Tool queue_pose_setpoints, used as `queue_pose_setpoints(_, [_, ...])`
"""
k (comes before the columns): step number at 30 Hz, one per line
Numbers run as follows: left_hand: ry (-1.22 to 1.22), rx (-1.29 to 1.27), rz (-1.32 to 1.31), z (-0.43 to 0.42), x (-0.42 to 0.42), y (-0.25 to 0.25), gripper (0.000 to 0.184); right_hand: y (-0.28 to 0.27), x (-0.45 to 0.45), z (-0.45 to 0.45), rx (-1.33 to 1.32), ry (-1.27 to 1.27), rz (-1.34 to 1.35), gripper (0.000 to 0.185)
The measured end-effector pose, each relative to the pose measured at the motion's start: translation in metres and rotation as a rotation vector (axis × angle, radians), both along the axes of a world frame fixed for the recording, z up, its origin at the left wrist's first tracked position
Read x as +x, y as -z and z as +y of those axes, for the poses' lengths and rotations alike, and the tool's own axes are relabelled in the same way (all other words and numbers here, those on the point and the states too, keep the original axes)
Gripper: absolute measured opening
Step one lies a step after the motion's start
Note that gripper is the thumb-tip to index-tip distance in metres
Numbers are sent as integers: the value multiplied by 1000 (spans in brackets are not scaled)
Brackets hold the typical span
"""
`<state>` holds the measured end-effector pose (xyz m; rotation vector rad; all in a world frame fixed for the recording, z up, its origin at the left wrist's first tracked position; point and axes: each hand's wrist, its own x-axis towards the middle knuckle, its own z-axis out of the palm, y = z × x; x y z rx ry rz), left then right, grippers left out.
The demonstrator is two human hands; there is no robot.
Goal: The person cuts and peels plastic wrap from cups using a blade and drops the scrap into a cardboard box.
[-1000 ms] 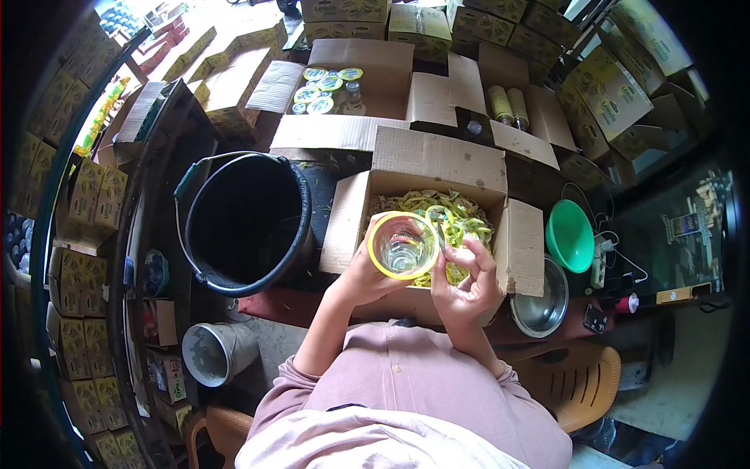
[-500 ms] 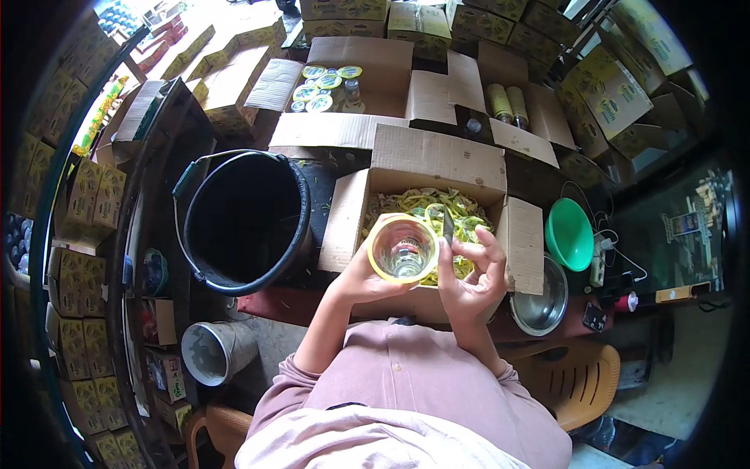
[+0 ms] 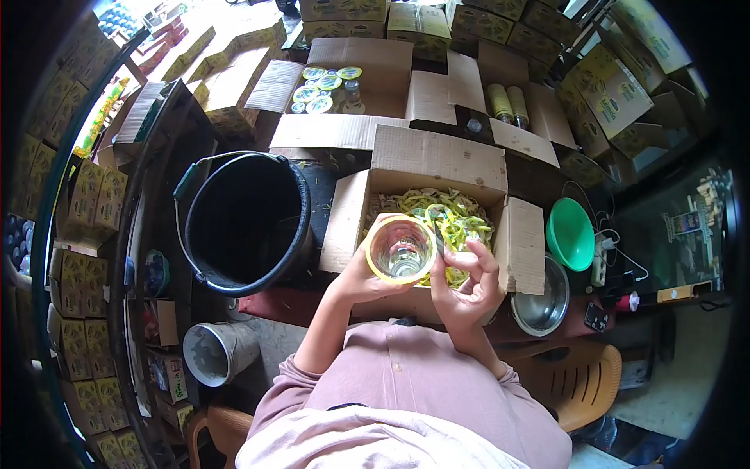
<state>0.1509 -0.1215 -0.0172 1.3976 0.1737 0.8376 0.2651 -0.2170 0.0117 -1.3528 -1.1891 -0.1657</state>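
My left hand is wrapped round a clear cup with a yellow rim, its open top facing me. In my right hand, a small dark blade is pinched between thumb and fingers, close to the right side of the cup's rim. Both hands are over the near edge of an open cardboard box that holds a heap of yellow-green strips.
A big black bucket stands left of the box, a grey bucket below it. At the right are a green bowl and a metal bowl. Behind, an open carton holds several lidded cups.
The cup has shifted and tilted slightly in my left hand. The blade in my right hand moved right and stood up from the rim, then came back towards it.
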Motion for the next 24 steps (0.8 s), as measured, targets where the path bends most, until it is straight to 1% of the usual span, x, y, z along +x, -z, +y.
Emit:
queue_pose_setpoints(1, [4,12,1,0,-1,-1,73,0,0,1,2,4,-7,45])
queue_pose_setpoints(4, [-1,171,73,3,-4,-2,74,1,1,0,-3,11,-13,46])
queue_pose_setpoints(14, [106,174,82,6,-8,-2,76,0,4,0,-71,3,-35,47])
queue_pose_setpoints(16, [145,179,102,6,-7,0,76,1,5,0,-81,-1,-2,47])
queue_pose_setpoints(19, [112,164,67,6,-5,-1,75,2,5,3,-67,30,3,46])
queue_pose_setpoints(20, [98,102,87,6,-6,0,76,1,7,6,-57,47,-4,46])
queue_pose_setpoints(22, [69,-22,129,6,-12,3,78,4,10,9,-61,37,76,44])
queue_pose_setpoints(23, [81,-87,97,6,-14,3,74,5,12,11,-62,32,118,44])
queue_pose_setpoints(24, [41,-47,85,9,-17,7,72,6,13,14,-58,-20,252,44])
